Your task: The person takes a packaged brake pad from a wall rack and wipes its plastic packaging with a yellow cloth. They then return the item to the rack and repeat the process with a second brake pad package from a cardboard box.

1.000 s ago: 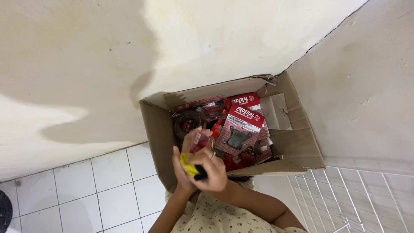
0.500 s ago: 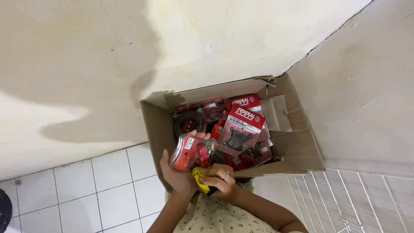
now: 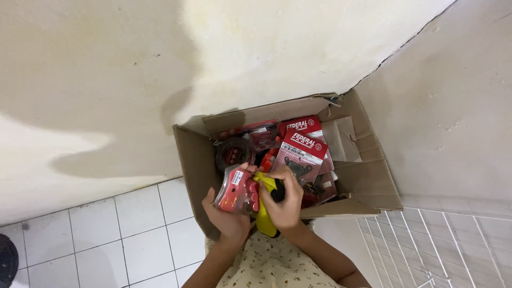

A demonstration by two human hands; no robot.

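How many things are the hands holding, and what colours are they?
Red plastic packet, in the left hand: 1
Yellow tool, in the right hand: 1
Total: 2

open cardboard box [image 3: 368, 181] sits in the corner where two off-white walls [image 3: 266, 48] meet, on a white tiled floor [image 3: 128, 234]. inside the box: red blister packs [image 3: 301, 154] toward its far edge, a dark round part in clear wrap [image 3: 233, 153] near its left wall.
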